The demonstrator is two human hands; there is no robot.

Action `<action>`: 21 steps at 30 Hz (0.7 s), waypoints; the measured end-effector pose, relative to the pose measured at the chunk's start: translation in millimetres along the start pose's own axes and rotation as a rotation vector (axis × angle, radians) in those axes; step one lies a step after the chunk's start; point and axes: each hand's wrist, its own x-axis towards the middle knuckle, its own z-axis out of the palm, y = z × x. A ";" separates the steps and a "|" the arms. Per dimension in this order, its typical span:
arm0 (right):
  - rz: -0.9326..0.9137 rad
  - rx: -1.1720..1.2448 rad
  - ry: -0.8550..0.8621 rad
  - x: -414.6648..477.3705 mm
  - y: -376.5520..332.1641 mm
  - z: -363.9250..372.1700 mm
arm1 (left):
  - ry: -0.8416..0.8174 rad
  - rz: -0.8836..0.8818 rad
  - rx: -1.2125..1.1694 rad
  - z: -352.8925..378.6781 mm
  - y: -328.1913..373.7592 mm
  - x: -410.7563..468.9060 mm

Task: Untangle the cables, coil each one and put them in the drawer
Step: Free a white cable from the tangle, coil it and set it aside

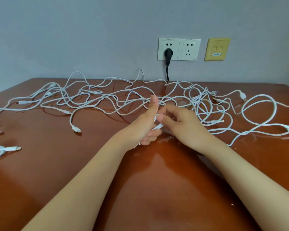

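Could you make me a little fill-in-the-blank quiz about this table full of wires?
The tangled cables on the table are all ____. The plug in the left wall socket is ____. The wall plate right of the sockets is ____. The left hand and right hand both grip a ____.
Missing: white; black; yellow; cable.

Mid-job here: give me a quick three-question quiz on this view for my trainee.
1. True or false: the left hand and right hand both hold a white cable.
2. The black plug is: A in a wall socket; B on the floor; C in a hand.
3. Fill in: the tangle lies on the ___.
Key: 1 true; 2 A; 3 table.
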 end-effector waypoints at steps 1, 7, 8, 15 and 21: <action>0.022 0.002 -0.026 0.1 0.2 -0.4 | 0.043 -0.021 -0.019 0.1 2.6 4.0; 0.084 -0.064 -0.028 -3.0 -12.2 8.1 | 0.115 -0.058 -0.120 6.3 3.4 -8.3; 0.075 -0.064 0.000 -3.1 -13.9 10.3 | 0.112 -0.080 -0.127 7.9 3.6 -9.5; 0.124 0.085 0.159 0.8 -9.9 13.8 | -0.035 -0.114 -0.271 8.5 12.9 0.9; 0.105 0.090 0.305 7.3 -0.2 -1.0 | -0.188 -0.070 -0.283 -8.6 5.7 -18.7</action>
